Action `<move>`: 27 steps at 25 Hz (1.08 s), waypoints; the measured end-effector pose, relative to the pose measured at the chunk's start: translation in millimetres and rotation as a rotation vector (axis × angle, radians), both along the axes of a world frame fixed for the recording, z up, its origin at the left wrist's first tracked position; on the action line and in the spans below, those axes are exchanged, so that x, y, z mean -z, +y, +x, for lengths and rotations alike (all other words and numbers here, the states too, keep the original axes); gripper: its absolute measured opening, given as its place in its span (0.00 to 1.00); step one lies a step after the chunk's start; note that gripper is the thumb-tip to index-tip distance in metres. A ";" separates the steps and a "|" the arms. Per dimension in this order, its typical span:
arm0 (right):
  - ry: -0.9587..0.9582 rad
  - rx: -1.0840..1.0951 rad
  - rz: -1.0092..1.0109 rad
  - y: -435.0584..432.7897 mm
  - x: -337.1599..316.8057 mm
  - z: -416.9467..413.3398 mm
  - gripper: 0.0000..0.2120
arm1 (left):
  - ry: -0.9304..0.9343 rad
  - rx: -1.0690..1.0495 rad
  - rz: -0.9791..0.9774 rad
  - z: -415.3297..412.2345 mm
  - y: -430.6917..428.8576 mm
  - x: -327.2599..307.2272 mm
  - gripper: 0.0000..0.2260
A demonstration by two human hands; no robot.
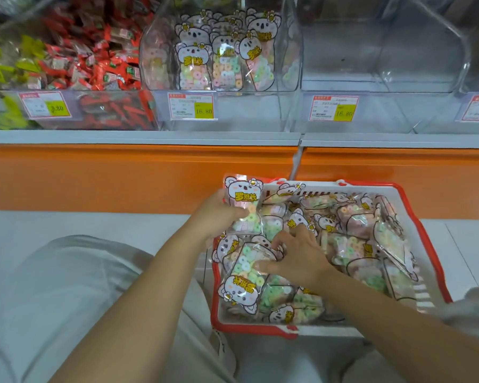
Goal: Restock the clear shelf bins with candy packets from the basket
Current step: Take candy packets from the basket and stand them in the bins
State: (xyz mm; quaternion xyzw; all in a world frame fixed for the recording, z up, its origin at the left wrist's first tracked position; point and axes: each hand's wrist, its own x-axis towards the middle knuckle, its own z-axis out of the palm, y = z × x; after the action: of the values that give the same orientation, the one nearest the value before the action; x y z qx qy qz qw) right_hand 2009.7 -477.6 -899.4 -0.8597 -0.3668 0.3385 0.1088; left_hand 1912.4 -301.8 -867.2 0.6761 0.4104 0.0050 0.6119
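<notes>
Left hand (219, 210): raised at the far left corner of the basket, forearm running up from lower left, fingers curled round the side of one packet.
Held packet (242, 200): upright, bear print facing the camera, lifted above the basket rim, pinched along its left edge.
Right hand (293, 258): reaching in from lower right, palm down over the heap, fingers spread, thumb stretched left across a packet, index pointing toward the far side; gripping nothing.
Packet under thumb (244, 275): lying flat, print upside down, at the near left of the heap.
Basket (249, 328): red rim, white walls, on the pale floor below the orange panel (122, 175), piled with the same candy packets.
Middle bin (291, 64): clear, on the shelf above, with bear packets (197, 64) standing upright inside.
Left bin (147, 111): red-wrapped sweets (94, 64) heaped inside.
</notes>
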 end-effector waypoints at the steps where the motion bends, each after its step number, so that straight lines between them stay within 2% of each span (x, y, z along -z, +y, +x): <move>1: -0.002 -0.012 0.032 1.3 -0.2 -2.3 0.24 | -0.017 -0.018 -0.017 -0.5 -0.4 -1.1 0.17; 4: 0.165 0.006 0.124 2.6 -5.0 -3.8 0.17 | -0.052 -0.056 -0.069 -0.7 -3.5 -5.9 0.16; 5: 0.242 0.084 0.163 2.2 -10.0 0.1 0.16 | -0.054 -0.070 -0.076 -1.0 -4.7 -6.5 0.16; 8: 0.477 0.563 0.332 -2.8 -24.4 27.5 0.14 | -0.088 -0.149 -0.050 -1.8 -7.1 -7.3 0.13; 11: 0.794 0.977 0.601 -14.3 -32.5 55.3 0.17 | -0.093 -0.200 -0.005 0.0 -9.4 -9.6 0.12; 13: 1.001 1.049 0.711 -18.1 -34.1 59.3 0.16 | -0.077 -0.206 -0.070 3.8 -17.1 -11.8 0.20; 15: 1.111 0.992 0.733 -18.7 -37.4 52.0 0.19 | -0.059 -0.185 -0.211 9.7 -26.4 -11.8 0.34; 17: 1.093 0.901 0.714 -17.5 -39.7 42.9 0.22 | -0.117 -0.130 -0.338 16.4 -36.3 -13.5 0.50; 19: 1.040 0.836 0.670 -14.2 -40.9 32.0 0.21 | -0.167 -0.106 -0.355 20.7 -44.7 -17.4 0.58; 20: 0.975 0.794 0.638 -12.4 -40.9 28.1 0.19 | -0.168 -0.103 -0.311 21.7 -47.8 -18.8 0.57; 21: 0.876 0.735 0.596 -10.5 -43.7 24.0 0.18 | -0.149 -0.109 -0.254 22.5 -50.2 -19.3 0.51; 24: 0.529 0.601 0.516 -6.4 -61.3 19.6 0.18 | -0.143 -0.098 -0.084 21.6 -49.5 -22.3 0.23; 25: 0.517 0.581 0.557 -5.7 -69.0 19.8 0.16 | -0.147 -0.088 -0.070 20.4 -48.0 -27.9 0.18; 27: 0.618 0.438 0.630 -3.5 -87.0 20.9 0.13 | -0.177 -0.035 -0.109 19.0 -43.3 -39.4 0.22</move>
State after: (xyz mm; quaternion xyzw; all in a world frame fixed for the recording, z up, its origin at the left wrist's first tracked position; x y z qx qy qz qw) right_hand 2030.6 -481.1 -812.4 -0.7011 -0.2125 0.4196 0.5359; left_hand 1931.5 -345.2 -827.8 0.6315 0.3663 0.0533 0.6813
